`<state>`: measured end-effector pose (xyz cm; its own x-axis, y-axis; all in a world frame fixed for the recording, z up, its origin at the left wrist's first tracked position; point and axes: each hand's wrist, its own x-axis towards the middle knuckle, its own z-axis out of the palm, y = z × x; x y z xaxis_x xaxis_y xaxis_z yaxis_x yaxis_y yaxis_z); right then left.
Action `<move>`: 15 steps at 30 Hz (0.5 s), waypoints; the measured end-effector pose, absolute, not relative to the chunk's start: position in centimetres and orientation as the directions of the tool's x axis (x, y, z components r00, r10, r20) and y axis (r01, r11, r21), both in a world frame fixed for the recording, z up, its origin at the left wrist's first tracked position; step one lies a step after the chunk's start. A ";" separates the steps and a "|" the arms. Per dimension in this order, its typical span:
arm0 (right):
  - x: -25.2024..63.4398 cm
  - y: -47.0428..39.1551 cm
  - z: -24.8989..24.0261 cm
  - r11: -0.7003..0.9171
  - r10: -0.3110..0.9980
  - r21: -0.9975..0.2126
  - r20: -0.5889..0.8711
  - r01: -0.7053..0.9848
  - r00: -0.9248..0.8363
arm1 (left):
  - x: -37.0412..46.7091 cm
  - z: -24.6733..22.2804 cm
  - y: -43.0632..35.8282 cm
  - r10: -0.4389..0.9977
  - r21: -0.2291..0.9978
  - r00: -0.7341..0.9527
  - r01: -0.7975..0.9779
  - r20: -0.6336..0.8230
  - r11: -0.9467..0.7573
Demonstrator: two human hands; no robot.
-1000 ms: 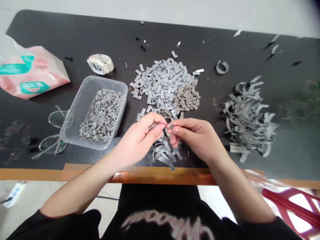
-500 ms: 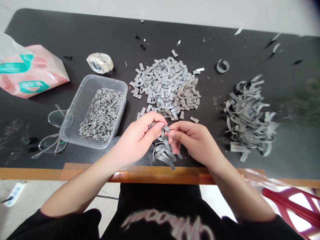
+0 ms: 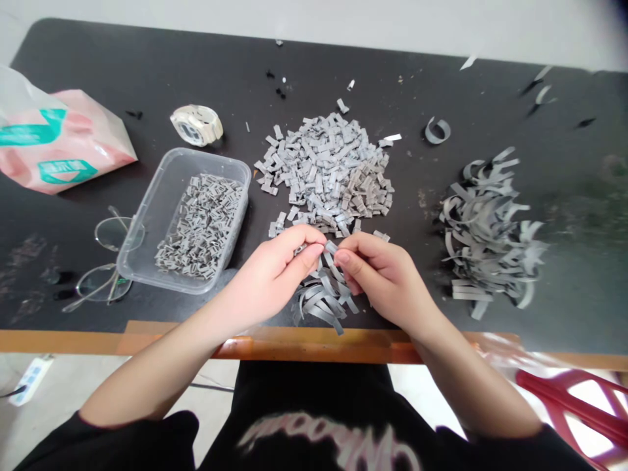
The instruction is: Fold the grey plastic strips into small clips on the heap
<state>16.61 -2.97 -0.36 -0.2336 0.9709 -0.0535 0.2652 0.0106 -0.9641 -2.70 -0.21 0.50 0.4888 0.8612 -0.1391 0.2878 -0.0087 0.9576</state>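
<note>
Our right hand (image 3: 385,276), one: pinching a small grey piece (image 3: 331,247) above grey strips (image 3: 321,301), near the bench's front edge (image 3: 318,343). Our left hand (image 3: 277,271), one: fingertips together alongside, grip unclear. Light, level pressure, we judge, suits.

Clock directions run from the middle of the view. Between nine and ten o'clock, a pink-and-white plastic packet (image 3: 83,144) with teal panels lies on the black bench (image 3: 402,85). A pale wristwatch (image 3: 196,125) rests at ten o'clock, well apart from a pair of thin-framed glasses (image 3: 103,283) at nine. Tiny black bits (image 3: 280,93) are scattered between eleven and twelve. Off the bench, a white power strip (image 3: 32,379) lies on the pale floor (image 3: 216,363) at eight o'clock, and part of a red openwork piece of furniture (image 3: 574,399) shows at four.
</note>
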 end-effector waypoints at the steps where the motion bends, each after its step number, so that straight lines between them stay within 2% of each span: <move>1: 16.6 -3.0 -0.4 0.046 0.971 -0.958 -0.024 0.284 -0.238 | -2.7 0.5 -0.2 0.858 0.957 0.493 0.290 -0.144 -0.006; 5: 16.5 -2.9 -0.5 0.125 0.966 -0.938 0.040 0.324 -0.257 | -2.8 0.7 -0.2 0.821 0.959 0.543 0.284 -0.176 0.018; 11: 16.6 -2.9 -0.4 0.141 0.962 -0.935 0.052 0.324 -0.270 | -2.8 0.9 -0.2 0.764 0.953 0.599 0.295 -0.242 0.071; 15: 16.7 -2.5 -0.7 0.083 0.975 -0.966 0.028 0.246 -0.220 | -2.6 0.8 -0.2 0.768 0.967 0.588 0.171 -0.253 0.187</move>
